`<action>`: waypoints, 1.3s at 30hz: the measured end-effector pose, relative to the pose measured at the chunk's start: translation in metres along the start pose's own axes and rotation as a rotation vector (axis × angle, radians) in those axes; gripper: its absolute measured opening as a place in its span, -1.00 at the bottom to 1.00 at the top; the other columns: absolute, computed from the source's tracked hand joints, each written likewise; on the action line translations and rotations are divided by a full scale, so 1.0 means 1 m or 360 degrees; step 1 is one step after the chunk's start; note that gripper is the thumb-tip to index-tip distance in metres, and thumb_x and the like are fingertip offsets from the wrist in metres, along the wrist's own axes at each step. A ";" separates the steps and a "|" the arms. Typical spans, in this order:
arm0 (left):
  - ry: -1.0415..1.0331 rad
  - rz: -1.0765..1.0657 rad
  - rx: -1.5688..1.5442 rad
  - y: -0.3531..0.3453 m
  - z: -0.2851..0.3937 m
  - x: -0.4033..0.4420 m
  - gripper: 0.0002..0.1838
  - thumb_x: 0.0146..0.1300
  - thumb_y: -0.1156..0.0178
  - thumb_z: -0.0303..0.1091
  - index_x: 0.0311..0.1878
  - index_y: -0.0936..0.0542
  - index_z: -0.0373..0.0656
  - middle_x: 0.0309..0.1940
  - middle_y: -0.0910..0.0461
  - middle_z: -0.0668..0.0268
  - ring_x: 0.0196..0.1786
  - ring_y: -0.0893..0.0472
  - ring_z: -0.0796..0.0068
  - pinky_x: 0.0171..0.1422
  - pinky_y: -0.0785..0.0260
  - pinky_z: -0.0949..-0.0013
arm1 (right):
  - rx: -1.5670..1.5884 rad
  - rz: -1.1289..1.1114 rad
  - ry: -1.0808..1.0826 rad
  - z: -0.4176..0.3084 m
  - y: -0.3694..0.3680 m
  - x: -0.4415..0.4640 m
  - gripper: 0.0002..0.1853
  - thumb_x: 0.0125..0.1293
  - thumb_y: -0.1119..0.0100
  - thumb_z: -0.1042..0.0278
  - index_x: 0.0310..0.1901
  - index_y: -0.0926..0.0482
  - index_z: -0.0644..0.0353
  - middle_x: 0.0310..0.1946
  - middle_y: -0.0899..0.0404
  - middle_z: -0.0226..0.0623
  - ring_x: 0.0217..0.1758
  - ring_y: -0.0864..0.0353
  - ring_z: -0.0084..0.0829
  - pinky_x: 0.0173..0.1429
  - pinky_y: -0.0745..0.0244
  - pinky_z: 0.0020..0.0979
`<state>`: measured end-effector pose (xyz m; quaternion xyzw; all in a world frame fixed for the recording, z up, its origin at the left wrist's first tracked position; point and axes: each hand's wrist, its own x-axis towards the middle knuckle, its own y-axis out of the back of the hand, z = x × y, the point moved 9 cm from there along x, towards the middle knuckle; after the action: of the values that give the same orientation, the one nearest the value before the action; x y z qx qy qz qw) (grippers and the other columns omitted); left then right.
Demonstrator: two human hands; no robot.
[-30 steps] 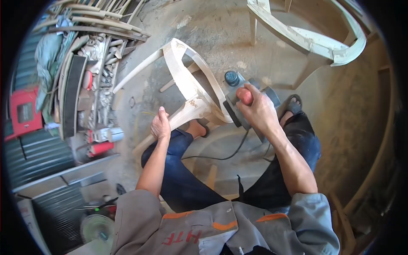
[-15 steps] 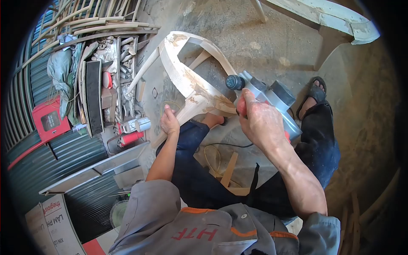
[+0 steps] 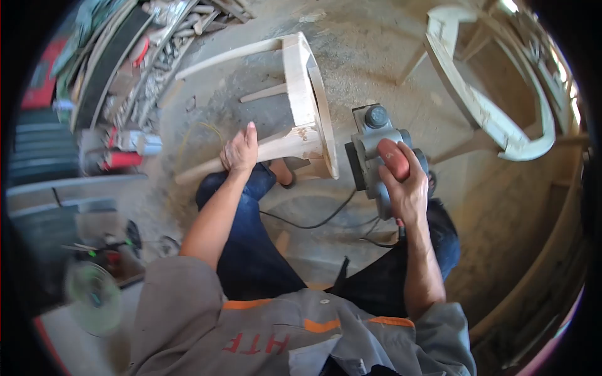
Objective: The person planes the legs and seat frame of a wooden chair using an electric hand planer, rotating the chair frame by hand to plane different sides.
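Observation:
My left hand [image 3: 240, 149] is wrapped round a leg of the pale wooden frame [image 3: 300, 88], thumb up, beside my left knee. The frame is tipped on its side, with other legs pointing left. In my right hand [image 3: 409, 188] is the red handle of a grey power tool [image 3: 378, 147] with a round black knob. The tool's dark flat side faces the frame, and a gap separates the two. A black cable [image 3: 313, 224] runs from the tool between my legs.
A second wooden frame [image 3: 467, 94] stands at the upper right. Wood pieces [image 3: 160, 56] are piled at the upper left, near a red cylinder [image 3: 122, 160]. A round fan [image 3: 94, 297] is at the lower left. Curved wood [image 3: 545, 250] lies along the right.
The held frame has turned more upright in view. My right hand has tilted the power tool, so its dark side now faces the frame. The head view has also shifted and turned.

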<state>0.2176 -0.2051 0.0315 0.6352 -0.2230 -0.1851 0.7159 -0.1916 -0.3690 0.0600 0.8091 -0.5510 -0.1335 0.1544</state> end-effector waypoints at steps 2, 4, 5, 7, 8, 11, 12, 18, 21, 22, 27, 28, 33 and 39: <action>-0.0078 0.0038 -0.0077 0.002 0.002 -0.004 -0.36 0.51 0.14 0.28 -0.22 -0.76 0.00 -0.28 -0.74 -0.06 -0.10 -0.72 -0.20 0.07 -0.50 -0.16 | 0.0117 0.0046 0.0075 -0.023 -0.001 -0.010 -0.33 0.22 -0.44 0.35 0.37 -0.50 0.27 0.14 -0.69 0.05 0.18 -0.72 -0.19 0.31 -0.54 -0.24; -0.0174 0.0048 -0.0145 0.007 0.008 -0.005 -0.38 0.52 0.14 0.25 -0.26 -0.76 0.00 -0.33 -0.74 -0.03 -0.15 -0.73 -0.18 0.01 -0.53 -0.13 | 0.0354 0.0048 -0.0149 -0.022 -0.014 -0.020 -0.33 0.23 -0.47 0.41 0.38 -0.49 0.28 0.20 -0.66 -0.08 0.24 -0.63 -0.36 0.37 -0.49 -0.31; -0.0209 0.0067 -0.0135 0.013 0.013 -0.008 -0.39 0.54 0.14 0.21 -0.30 -0.74 -0.01 -0.36 -0.74 -0.01 -0.21 -0.74 -0.14 -0.05 -0.55 -0.11 | 0.0441 0.0069 -0.0147 -0.027 -0.020 -0.024 -0.34 0.23 -0.47 0.43 0.38 -0.49 0.28 0.23 -0.64 -0.08 0.26 -0.61 -0.38 0.38 -0.47 -0.32; -0.0270 0.0075 -0.0173 0.009 0.014 -0.009 -0.39 0.54 0.14 0.20 -0.30 -0.74 -0.02 -0.38 -0.74 0.00 -0.25 -0.74 -0.13 -0.07 -0.56 -0.10 | 0.0325 0.0057 0.0010 -0.046 -0.033 -0.032 -0.35 0.24 -0.46 0.48 0.37 -0.49 0.29 0.22 -0.64 -0.11 0.27 -0.59 -0.38 0.39 -0.46 -0.32; -0.0300 0.0080 -0.0183 0.008 0.013 -0.008 -0.39 0.55 0.15 0.19 -0.30 -0.74 -0.03 -0.39 -0.74 0.00 -0.26 -0.74 -0.13 -0.08 -0.56 -0.10 | 0.0269 0.0055 0.0088 -0.055 -0.039 -0.037 -0.36 0.24 -0.46 0.50 0.37 -0.50 0.29 0.22 -0.63 -0.12 0.28 -0.59 -0.39 0.39 -0.46 -0.33; -0.0266 -0.0045 -0.0249 0.008 0.012 -0.008 -0.40 0.58 0.18 0.14 -0.24 -0.75 -0.04 -0.33 -0.74 -0.03 -0.21 -0.73 -0.20 -0.03 -0.54 -0.17 | 0.0393 0.0066 0.0202 -0.057 -0.073 -0.052 -0.36 0.22 -0.46 0.51 0.35 -0.51 0.30 0.19 -0.66 -0.10 0.26 -0.61 -0.39 0.39 -0.46 -0.32; -0.0306 -0.0027 -0.0257 0.007 0.014 -0.010 -0.40 0.57 0.17 0.13 -0.27 -0.74 -0.06 -0.36 -0.74 -0.02 -0.24 -0.74 -0.17 -0.05 -0.55 -0.14 | 0.0382 0.0063 0.0215 -0.054 -0.082 -0.054 -0.37 0.22 -0.46 0.51 0.35 -0.51 0.30 0.18 -0.66 -0.09 0.25 -0.62 -0.39 0.39 -0.47 -0.32; -0.0484 -0.0075 -0.0280 0.007 0.017 -0.014 -0.44 0.57 0.11 0.02 -0.35 -0.72 -0.15 -0.42 -0.73 -0.01 -0.32 -0.75 -0.07 -0.10 -0.57 -0.03 | 0.0225 0.0218 0.0319 -0.054 -0.111 -0.063 -0.38 0.20 -0.47 0.49 0.32 -0.51 0.30 0.17 -0.66 -0.07 0.23 -0.65 -0.31 0.36 -0.51 -0.30; -0.0599 0.0047 -0.0353 0.013 0.018 -0.017 -0.51 0.54 0.02 -0.07 -0.39 -0.70 -0.17 -0.46 -0.72 0.00 -0.38 -0.72 -0.04 -0.13 -0.54 -0.01 | 0.0152 0.0168 0.0270 -0.066 -0.116 -0.059 -0.36 0.20 -0.46 0.50 0.34 -0.49 0.30 0.17 -0.65 -0.06 0.23 -0.67 -0.27 0.35 -0.52 -0.28; -0.0622 0.0082 -0.0381 0.014 0.017 -0.017 -0.54 0.53 0.00 -0.10 -0.41 -0.68 -0.17 -0.48 -0.71 0.01 -0.40 -0.71 -0.03 -0.14 -0.53 0.00 | 0.0125 0.0172 0.0290 -0.069 -0.116 -0.055 -0.35 0.20 -0.47 0.49 0.34 -0.50 0.30 0.17 -0.65 -0.07 0.23 -0.66 -0.27 0.35 -0.52 -0.28; -0.0689 0.0092 -0.0525 0.018 0.018 -0.017 -0.63 0.46 -0.11 -0.18 -0.45 -0.62 -0.18 -0.53 -0.68 0.03 -0.45 -0.68 -0.05 -0.19 -0.49 -0.04 | 0.0240 0.0174 -0.0039 -0.069 -0.112 -0.034 -0.38 0.20 -0.48 0.51 0.32 -0.53 0.30 0.15 -0.63 -0.13 0.20 -0.64 -0.34 0.33 -0.53 -0.31; -0.0697 0.0081 -0.0514 0.022 0.019 -0.017 -0.65 0.44 -0.13 -0.21 -0.46 -0.63 -0.18 -0.53 -0.68 0.06 -0.45 -0.68 0.00 -0.19 -0.49 0.00 | 0.0192 0.0192 0.0029 -0.078 -0.110 -0.030 -0.38 0.20 -0.49 0.51 0.32 -0.53 0.30 0.14 -0.63 -0.13 0.19 -0.64 -0.34 0.33 -0.53 -0.31; -0.0721 0.0088 -0.0512 0.019 0.018 -0.017 -0.73 0.36 -0.20 -0.28 -0.46 -0.62 -0.17 -0.56 -0.68 0.10 -0.49 -0.68 0.08 -0.21 -0.49 0.06 | 0.0045 0.0186 0.0111 -0.093 -0.104 -0.018 -0.40 0.21 -0.48 0.47 0.31 -0.54 0.29 0.13 -0.65 -0.13 0.17 -0.66 -0.35 0.32 -0.53 -0.31; -0.0732 0.0102 -0.0550 0.019 0.017 -0.016 -0.77 0.31 -0.20 -0.30 -0.45 -0.61 -0.18 -0.57 -0.66 0.10 -0.49 -0.67 0.08 -0.22 -0.48 0.07 | 0.0076 0.0128 -0.0010 -0.101 -0.105 -0.004 -0.41 0.23 -0.47 0.44 0.31 -0.55 0.28 0.16 -0.66 -0.11 0.20 -0.65 -0.36 0.33 -0.53 -0.31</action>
<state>0.1945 -0.2077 0.0502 0.4377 -0.3646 -0.3367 0.7497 -0.0649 -0.3187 0.1108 0.7894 -0.5867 -0.1165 0.1385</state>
